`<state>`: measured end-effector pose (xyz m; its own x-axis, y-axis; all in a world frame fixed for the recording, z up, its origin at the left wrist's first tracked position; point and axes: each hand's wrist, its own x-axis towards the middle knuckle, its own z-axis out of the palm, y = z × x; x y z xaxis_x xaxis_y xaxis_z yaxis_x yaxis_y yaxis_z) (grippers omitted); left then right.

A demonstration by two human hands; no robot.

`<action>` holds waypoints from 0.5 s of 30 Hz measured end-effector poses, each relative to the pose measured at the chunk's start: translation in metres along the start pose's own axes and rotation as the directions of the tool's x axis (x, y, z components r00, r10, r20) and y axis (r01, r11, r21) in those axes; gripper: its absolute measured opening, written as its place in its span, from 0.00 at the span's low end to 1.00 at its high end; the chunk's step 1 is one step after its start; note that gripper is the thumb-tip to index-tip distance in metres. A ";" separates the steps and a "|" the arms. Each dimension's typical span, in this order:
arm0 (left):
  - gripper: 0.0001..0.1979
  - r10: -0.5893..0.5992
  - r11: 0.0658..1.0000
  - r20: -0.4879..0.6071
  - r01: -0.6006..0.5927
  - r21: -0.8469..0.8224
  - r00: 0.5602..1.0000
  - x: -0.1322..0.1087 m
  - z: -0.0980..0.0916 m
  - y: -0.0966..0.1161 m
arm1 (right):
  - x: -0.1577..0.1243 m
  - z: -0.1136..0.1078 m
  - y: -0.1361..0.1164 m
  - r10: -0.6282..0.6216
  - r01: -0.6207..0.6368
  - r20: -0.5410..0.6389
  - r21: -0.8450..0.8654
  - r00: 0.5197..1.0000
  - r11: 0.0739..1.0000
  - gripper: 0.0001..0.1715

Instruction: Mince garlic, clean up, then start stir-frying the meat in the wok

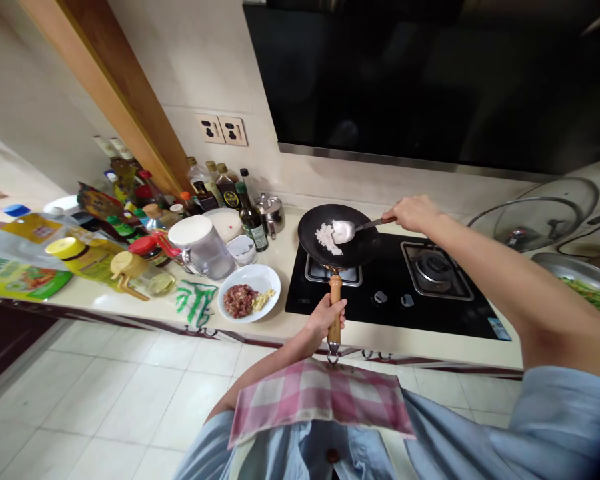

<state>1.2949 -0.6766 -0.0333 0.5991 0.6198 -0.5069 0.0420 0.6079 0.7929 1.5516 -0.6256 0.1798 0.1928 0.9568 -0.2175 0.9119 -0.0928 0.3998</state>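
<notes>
My left hand (325,316) is closed around the wooden handle of a black wok (363,250) on the left burner. My right hand (416,213) grips a metal wok spatula (369,225) from the right, its broad end down inside the wok. Whitish soft lumps (329,241) lie in the wok, against and partly under that end; what they are I cannot tell for sure. Left of the stove, a white plate (263,317) holds red minced meat (240,301) and a small heap of chopped pale bits, perhaps garlic (264,299).
The black gas stove (445,317) has a bare right burner (433,268). Several bottles and jars, a clear jug (205,250) and a green-striped cloth (196,303) crowd the left counter. At right are a glass lid (545,207) and a pan of green vegetables (593,293). A dark hood (430,87) hangs above.
</notes>
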 end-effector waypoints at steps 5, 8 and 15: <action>0.23 0.028 1.000 0.022 -0.027 -0.004 0.999 0.001 0.000 -0.001 | 0.011 -0.006 -0.009 0.041 -0.042 -0.017 -0.126 0.999 0.991 0.27; 0.22 0.018 1.000 0.013 -0.018 -0.007 1.000 0.002 0.000 -0.002 | 0.012 0.001 -0.032 -0.026 0.021 -0.066 -0.079 0.997 0.997 0.27; 0.20 -0.003 1.000 0.018 0.003 -0.013 1.000 0.002 0.000 0.000 | -0.002 -0.027 -0.013 -0.034 0.031 0.107 0.028 0.994 0.999 0.16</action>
<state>1.2964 -0.6754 -0.0338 0.6131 0.6092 -0.5029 0.0330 0.6163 0.7869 1.5298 -0.6194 0.1988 0.1996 0.9244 -0.3251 0.9273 -0.0710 0.3676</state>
